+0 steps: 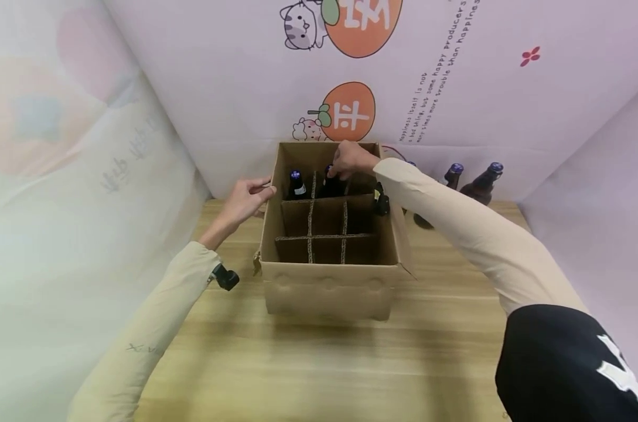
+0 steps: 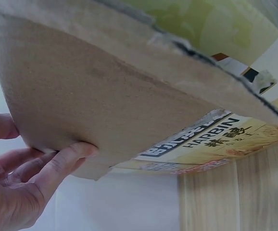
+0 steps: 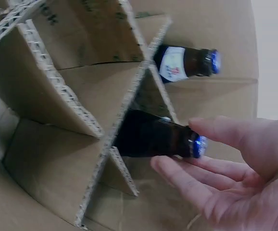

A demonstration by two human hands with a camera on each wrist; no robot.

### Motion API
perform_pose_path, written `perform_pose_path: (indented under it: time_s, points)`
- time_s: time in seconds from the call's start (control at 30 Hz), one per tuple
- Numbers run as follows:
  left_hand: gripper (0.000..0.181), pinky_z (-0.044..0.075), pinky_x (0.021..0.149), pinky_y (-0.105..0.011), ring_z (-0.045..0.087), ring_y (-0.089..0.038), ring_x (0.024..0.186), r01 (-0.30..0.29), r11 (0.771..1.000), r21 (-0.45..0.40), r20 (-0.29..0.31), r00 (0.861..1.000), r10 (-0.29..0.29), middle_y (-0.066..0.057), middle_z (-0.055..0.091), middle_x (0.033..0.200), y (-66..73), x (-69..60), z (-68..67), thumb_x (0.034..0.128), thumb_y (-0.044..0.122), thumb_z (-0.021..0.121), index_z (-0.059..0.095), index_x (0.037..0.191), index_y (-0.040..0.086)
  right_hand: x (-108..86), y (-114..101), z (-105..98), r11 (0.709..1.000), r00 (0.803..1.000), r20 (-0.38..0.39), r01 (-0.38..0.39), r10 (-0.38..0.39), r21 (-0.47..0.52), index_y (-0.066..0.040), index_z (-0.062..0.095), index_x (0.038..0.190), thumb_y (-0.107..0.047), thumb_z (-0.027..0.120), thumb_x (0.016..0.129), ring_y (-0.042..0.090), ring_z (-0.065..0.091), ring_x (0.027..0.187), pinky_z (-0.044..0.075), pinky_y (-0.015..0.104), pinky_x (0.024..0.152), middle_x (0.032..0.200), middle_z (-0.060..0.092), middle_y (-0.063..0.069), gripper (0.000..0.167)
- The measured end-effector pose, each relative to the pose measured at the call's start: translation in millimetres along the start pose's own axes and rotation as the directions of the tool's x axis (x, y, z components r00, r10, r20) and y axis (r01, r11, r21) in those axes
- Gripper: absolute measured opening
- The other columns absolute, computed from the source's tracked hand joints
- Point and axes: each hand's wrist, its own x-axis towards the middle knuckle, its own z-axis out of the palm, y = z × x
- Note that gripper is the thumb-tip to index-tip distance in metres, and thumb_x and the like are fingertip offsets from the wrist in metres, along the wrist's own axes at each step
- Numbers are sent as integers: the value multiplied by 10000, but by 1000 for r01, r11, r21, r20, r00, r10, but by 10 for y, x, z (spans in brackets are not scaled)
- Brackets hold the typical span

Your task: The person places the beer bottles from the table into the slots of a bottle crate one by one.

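An open-topped cardboard box (image 1: 326, 275) with crossed cardboard dividers (image 1: 310, 218) stands on the wooden table. My left hand (image 1: 247, 199) holds the box at its left side, with the fingers on the folded-down flap (image 2: 81, 91) in the left wrist view. Inside the far row, my right hand (image 1: 352, 159) has thumb and fingers at the neck of a brown beer bottle (image 3: 160, 137) with a blue cap; it stands in the middle compartment. Another beer bottle (image 1: 297, 186) is in the far left compartment, its white neck label (image 3: 173, 64) showing.
Several more brown bottles (image 1: 479, 184) stand right of the box near the back wall, partly behind my right sleeve (image 1: 456, 217). White printed sheets (image 1: 234, 82) enclose the table (image 1: 297, 369) at the back and both sides. Printed lettering shows on the box side (image 2: 211, 139).
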Motion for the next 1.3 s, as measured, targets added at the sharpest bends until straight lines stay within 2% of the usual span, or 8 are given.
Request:
perform_pose_path:
  time_s: [0.17, 0.37, 0.47, 0.57, 0.63, 0.8, 0.97, 1.3]
  points:
    - [564, 646, 701, -206, 578, -411, 1355, -1, 1000, 12, -4, 1000, 1, -263, 540, 1509, -24, -19, -42, 1066, 183, 566, 410, 1575, -7, -31, -32, -82, 995, 997, 67, -34, 28, 99, 71, 754, 1086, -112, 695, 1010, 245, 766, 822, 675, 367, 833, 1208, 742, 247, 207]
    - [551, 650, 711, -215, 589, -397, 1348, -3, 999, 35, 6, 1000, 3, -252, 548, 1503, -35, -2, -14, 1070, 184, 576, 427, 1566, -6, -204, -23, -326, 980, 997, 60, -68, 57, 189, 89, 678, 1258, -113, 659, 1033, 123, 730, 731, 671, 272, 760, 1322, 684, 273, 303]
    - [553, 655, 722, -231, 590, -400, 1347, -1, 1000, 29, 7, 1000, 1, -257, 548, 1500, -32, -4, -3, 1067, 179, 581, 429, 1564, -11, -315, 8, -506, 972, 998, 26, -61, 57, 227, 89, 640, 1314, -115, 630, 1047, 102, 734, 734, 670, 281, 796, 1381, 650, 270, 336]
    - [560, 651, 716, -218, 586, -406, 1349, -2, 1000, 23, 9, 1000, 2, -262, 541, 1505, -31, -4, 0, 1065, 178, 584, 423, 1565, -16, -444, 97, -697, 962, 998, -40, -34, 47, 270, 93, 626, 1326, -115, 623, 1052, 115, 746, 784, 670, 312, 832, 1297, 713, 213, 344]
    - [562, 646, 706, -205, 584, -409, 1349, -2, 1000, 22, 9, 1000, 2, -265, 541, 1505, -32, -5, -2, 1063, 178, 584, 423, 1565, -18, -525, 184, -819, 947, 995, -87, -18, 48, 321, 97, 617, 1329, -108, 617, 1054, 117, 748, 804, 669, 311, 829, 1148, 766, 119, 343]
    - [562, 633, 677, -178, 588, -414, 1342, -10, 1000, 19, 5, 1000, 9, -271, 554, 1490, -34, -7, -16, 1060, 182, 582, 429, 1563, -16, -727, 447, -1100, 897, 976, -208, 37, 63, 441, 57, 639, 1237, -103, 653, 1037, 100, 749, 775, 662, 238, 708, 854, 753, -87, 257]
    - [561, 639, 685, -187, 586, -416, 1344, -9, 1000, 7, 10, 1000, 9, -272, 543, 1500, -24, -12, -14, 1061, 171, 583, 423, 1563, -19, -945, 778, -1272, 849, 959, -272, 81, 76, 521, -7, 669, 1137, -90, 662, 1030, 105, 743, 780, 658, 233, 710, 866, 762, -73, 136]
    - [568, 641, 705, -191, 584, -408, 1349, -1, 1000, 26, 8, 1000, 0, -264, 537, 1512, -16, -23, -15, 1065, 195, 587, 419, 1569, -5, -1224, 1482, -1228, 824, 916, -374, 98, 145, 558, 58, 611, 1189, -37, 619, 1032, 64, 719, 744, 646, 192, 712, 833, 746, -96, 183]
